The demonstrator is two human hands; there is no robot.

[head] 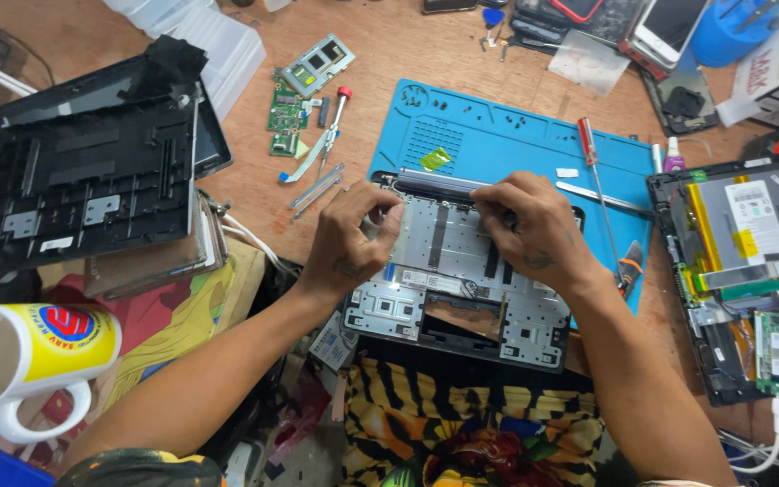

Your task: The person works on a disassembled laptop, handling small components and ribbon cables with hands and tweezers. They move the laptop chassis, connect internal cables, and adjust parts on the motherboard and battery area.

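Both hands, left [351, 236] and right [528, 224], pinch the laptop chassis [462, 293] at its far edge, fingers closed.

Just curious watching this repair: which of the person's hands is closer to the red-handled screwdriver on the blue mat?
Right. The right hand sits just beside the red-handled screwdriver, on the opened laptop base; the left hand is farther off, at the base's other side.

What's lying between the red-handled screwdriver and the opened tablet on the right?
Head view: only the blue mat edge and bare wooden table between red-handled screwdriver and opened tablet.

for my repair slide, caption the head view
Both hands, left and right, work at an opened laptop chassis on a blue mat.
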